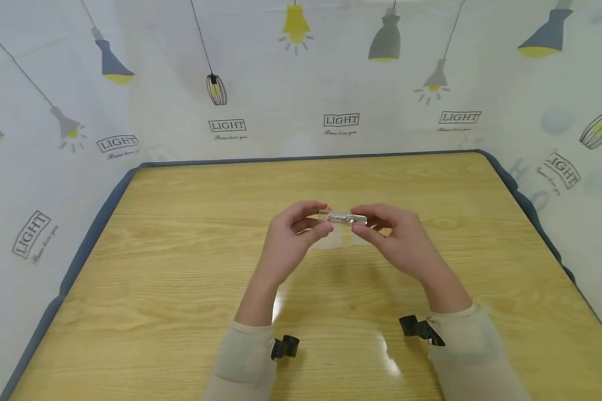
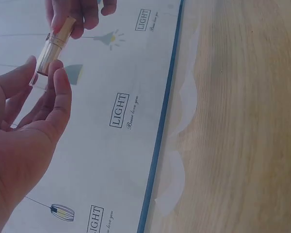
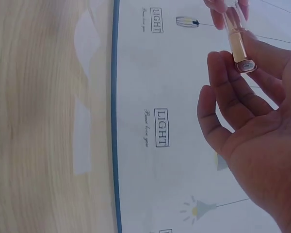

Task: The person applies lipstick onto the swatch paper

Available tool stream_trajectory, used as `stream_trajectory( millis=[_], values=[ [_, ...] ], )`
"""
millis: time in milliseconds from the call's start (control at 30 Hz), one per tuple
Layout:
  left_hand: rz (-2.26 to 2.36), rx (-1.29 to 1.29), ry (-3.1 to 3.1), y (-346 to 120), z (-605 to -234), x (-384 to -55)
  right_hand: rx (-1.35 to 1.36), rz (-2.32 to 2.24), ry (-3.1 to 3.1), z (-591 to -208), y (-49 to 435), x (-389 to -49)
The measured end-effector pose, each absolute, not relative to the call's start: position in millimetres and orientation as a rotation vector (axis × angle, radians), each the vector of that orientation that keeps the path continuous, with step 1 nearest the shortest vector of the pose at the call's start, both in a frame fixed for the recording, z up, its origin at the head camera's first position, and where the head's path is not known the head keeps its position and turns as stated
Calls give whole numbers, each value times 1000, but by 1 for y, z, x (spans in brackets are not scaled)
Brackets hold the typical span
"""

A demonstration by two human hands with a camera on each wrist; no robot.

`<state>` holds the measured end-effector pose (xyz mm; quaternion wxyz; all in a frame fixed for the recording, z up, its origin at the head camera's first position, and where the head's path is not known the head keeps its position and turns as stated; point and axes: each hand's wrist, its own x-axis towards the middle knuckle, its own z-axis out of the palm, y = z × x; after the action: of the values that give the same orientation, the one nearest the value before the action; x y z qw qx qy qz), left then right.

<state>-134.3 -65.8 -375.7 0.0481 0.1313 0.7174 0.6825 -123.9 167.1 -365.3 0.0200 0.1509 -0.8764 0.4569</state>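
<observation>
Between my two hands, held above the table, is a slim lipstick (image 1: pixel 342 218) with a see-through cap and a shiny gold body. The thumb and fingers of my left hand (image 1: pixel 292 238) pinch its clear cap end. At the opposite end my right hand (image 1: pixel 402 240) pinches the base. In the left wrist view the lipstick (image 2: pixel 50 52) lies tilted, its clear cap (image 2: pixel 38 80) toward the left fingers. A small label shows on the bottom of the lipstick (image 3: pixel 238 47) in the right wrist view. Whether the cap is fully seated I cannot tell.
Two pale translucent patches, a left one (image 1: pixel 329 240) and a right one (image 1: pixel 362 239), show on the wooden table (image 1: pixel 180 278) below the hands. A dark blue edge strip (image 1: pixel 301 158) borders the table. White lamp-print sheeting (image 1: pixel 281 94) stands behind and at both sides.
</observation>
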Motion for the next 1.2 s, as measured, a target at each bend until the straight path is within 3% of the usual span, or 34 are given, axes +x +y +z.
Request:
stream_trajectory(
  millis=[400, 1200],
  values=[
    [2015, 361, 2328, -79, -383, -120, 609, 1475, -2617, -377, 150, -117],
    [2057, 304, 2274, -77, -387, -117, 584, 1525, -2635, -380, 153, -117]
  ],
)
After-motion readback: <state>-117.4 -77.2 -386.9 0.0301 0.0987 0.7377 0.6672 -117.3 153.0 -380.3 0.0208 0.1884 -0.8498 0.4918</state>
